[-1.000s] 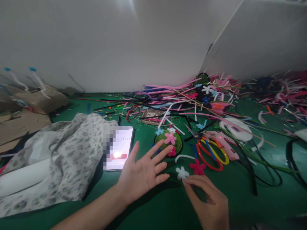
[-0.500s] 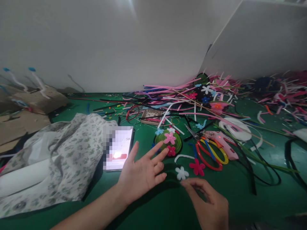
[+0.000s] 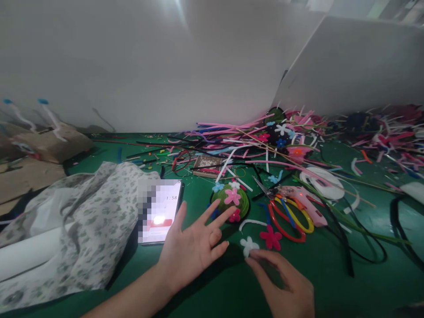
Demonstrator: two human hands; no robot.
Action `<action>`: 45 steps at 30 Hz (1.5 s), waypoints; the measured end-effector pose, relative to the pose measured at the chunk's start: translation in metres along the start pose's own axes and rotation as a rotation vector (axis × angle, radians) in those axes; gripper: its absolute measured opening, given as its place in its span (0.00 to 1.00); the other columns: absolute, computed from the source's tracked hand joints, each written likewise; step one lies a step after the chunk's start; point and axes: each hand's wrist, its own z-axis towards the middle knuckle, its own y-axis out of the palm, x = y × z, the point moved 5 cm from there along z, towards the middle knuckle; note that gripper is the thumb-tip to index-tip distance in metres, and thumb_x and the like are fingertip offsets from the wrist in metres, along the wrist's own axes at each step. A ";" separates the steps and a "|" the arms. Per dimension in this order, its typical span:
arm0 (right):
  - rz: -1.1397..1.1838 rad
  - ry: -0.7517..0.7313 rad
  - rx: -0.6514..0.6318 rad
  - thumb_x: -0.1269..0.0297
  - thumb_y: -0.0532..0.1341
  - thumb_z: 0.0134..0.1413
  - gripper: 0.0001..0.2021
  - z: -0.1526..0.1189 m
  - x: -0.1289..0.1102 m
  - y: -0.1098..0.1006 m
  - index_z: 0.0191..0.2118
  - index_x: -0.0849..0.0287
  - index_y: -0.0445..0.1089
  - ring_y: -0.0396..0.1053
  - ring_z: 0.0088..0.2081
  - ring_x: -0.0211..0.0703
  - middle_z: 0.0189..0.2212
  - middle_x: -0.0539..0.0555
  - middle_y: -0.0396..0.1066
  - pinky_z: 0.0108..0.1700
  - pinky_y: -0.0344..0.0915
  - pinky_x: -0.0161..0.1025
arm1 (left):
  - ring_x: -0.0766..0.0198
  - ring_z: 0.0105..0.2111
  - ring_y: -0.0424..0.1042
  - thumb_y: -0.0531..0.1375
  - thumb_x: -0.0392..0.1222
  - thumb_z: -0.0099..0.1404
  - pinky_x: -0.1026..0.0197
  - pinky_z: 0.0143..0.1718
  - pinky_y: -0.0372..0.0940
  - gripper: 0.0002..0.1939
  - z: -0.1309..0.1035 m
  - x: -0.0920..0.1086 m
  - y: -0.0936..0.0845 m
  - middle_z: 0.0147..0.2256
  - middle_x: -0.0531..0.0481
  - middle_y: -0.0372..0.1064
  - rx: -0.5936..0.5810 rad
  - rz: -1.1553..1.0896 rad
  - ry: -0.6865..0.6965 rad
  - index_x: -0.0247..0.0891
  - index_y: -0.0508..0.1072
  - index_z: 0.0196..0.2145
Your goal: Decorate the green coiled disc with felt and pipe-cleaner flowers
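Currently | right hand (image 3: 286, 279) pinches white flower (image 3: 247, 244) | left hand (image 3: 190, 251) palm-up, fingers spread, empty | I judge: flower-gripping step | next move calls for light pinch

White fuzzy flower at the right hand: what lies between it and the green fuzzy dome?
Head view: a curved white fuzzy strip lies between flower and dome.

Left of the magenta flower (image 3: 271, 238), the right hand's (image 3: 288, 287) fingertips now overlap the white flower (image 3: 247, 244), which looks turned; the left hand's (image 3: 190, 251) ring finger curls further; the phone (image 3: 165, 210) reads 1:58, not 1:57
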 end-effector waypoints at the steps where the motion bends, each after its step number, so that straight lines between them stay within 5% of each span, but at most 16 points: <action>1: 0.005 0.002 0.007 0.61 0.66 0.51 0.04 0.001 -0.001 -0.001 0.31 0.54 0.76 0.77 0.26 0.42 0.27 0.50 0.78 0.29 0.74 0.30 | 0.71 0.27 0.69 0.45 0.66 0.67 0.57 0.42 0.67 0.34 0.000 0.000 0.000 0.64 0.39 0.53 0.006 -0.008 0.006 0.41 0.61 0.61; 11: 0.093 0.200 0.084 0.53 0.65 0.51 0.12 -0.003 -0.006 0.002 0.23 0.54 0.72 0.72 0.22 0.39 0.21 0.48 0.73 0.29 0.69 0.31 | 0.73 0.23 0.67 0.45 0.64 0.68 0.56 0.42 0.68 0.35 -0.001 0.003 0.001 0.62 0.35 0.58 -0.039 -0.092 0.001 0.38 0.60 0.61; 15: 0.250 0.291 0.063 0.49 0.62 0.53 0.17 -0.007 0.005 0.001 0.22 0.55 0.72 0.71 0.22 0.41 0.20 0.51 0.72 0.28 0.69 0.33 | 0.73 0.23 0.68 0.48 0.64 0.67 0.56 0.41 0.68 0.31 0.002 0.000 0.000 0.56 0.40 0.67 -0.042 0.049 -0.019 0.40 0.67 0.57; 17: 0.497 0.353 -0.040 0.43 0.52 0.60 0.26 -0.008 0.012 0.005 0.25 0.56 0.75 0.72 0.22 0.42 0.19 0.54 0.73 0.25 0.69 0.34 | 0.72 0.21 0.67 0.53 0.61 0.66 0.58 0.37 0.68 0.25 0.002 -0.004 -0.001 0.43 0.46 0.74 -0.045 0.274 -0.010 0.40 0.73 0.48; 20: 0.898 0.534 -0.287 0.36 0.38 0.60 0.39 -0.013 0.015 0.019 0.41 0.59 0.78 0.70 0.19 0.43 0.18 0.57 0.73 0.19 0.65 0.35 | 0.70 0.22 0.66 0.61 0.51 0.64 0.65 0.30 0.62 0.13 -0.002 -0.005 0.002 0.27 0.54 0.70 -0.035 0.855 0.111 0.38 0.74 0.36; 24: 1.226 0.781 -0.475 0.30 0.42 0.55 0.42 -0.018 0.005 0.031 0.48 0.63 0.75 0.61 0.14 0.36 0.13 0.53 0.66 0.17 0.56 0.32 | 0.66 0.29 0.66 0.57 0.48 0.67 0.65 0.31 0.58 0.10 -0.014 -0.003 0.013 0.28 0.53 0.68 0.002 1.623 0.327 0.38 0.73 0.36; 27: 1.354 0.910 -0.491 0.30 0.47 0.53 0.40 -0.022 -0.002 0.037 0.46 0.63 0.76 0.57 0.13 0.32 0.11 0.49 0.61 0.17 0.49 0.28 | 0.65 0.30 0.67 0.52 0.47 0.70 0.64 0.31 0.58 0.12 -0.017 -0.007 0.017 0.31 0.52 0.70 -0.081 1.836 0.358 0.39 0.72 0.41; 32: 1.423 0.958 -0.540 0.32 0.49 0.55 0.38 -0.027 -0.008 0.046 0.44 0.65 0.76 0.55 0.13 0.29 0.12 0.48 0.62 0.19 0.46 0.28 | 0.65 0.30 0.67 0.52 0.45 0.71 0.65 0.31 0.57 0.10 -0.017 -0.009 0.018 0.31 0.52 0.70 -0.201 1.979 0.467 0.39 0.70 0.40; 41: 1.397 0.951 -0.645 0.32 0.46 0.56 0.39 -0.033 -0.006 0.048 0.43 0.67 0.76 0.50 0.13 0.28 0.11 0.47 0.59 0.19 0.43 0.29 | 0.64 0.22 0.57 0.48 0.40 0.72 0.59 0.25 0.45 0.15 -0.023 -0.014 0.016 0.22 0.53 0.63 -0.448 2.329 0.928 0.40 0.63 0.26; 43: 1.323 0.951 -0.606 0.33 0.47 0.56 0.38 -0.033 -0.001 0.043 0.43 0.67 0.77 0.51 0.13 0.29 0.11 0.47 0.59 0.19 0.44 0.30 | 0.65 0.21 0.57 0.52 0.39 0.70 0.59 0.24 0.45 0.13 -0.025 -0.009 0.017 0.21 0.54 0.63 -0.410 2.195 0.940 0.40 0.64 0.26; 45: 1.228 0.951 -0.462 0.35 0.49 0.57 0.36 -0.030 0.008 0.034 0.42 0.67 0.77 0.51 0.14 0.30 0.10 0.47 0.57 0.21 0.45 0.31 | 0.67 0.20 0.55 0.53 0.40 0.70 0.62 0.24 0.48 0.13 -0.024 0.008 0.017 0.20 0.56 0.60 -0.176 1.835 0.890 0.40 0.65 0.26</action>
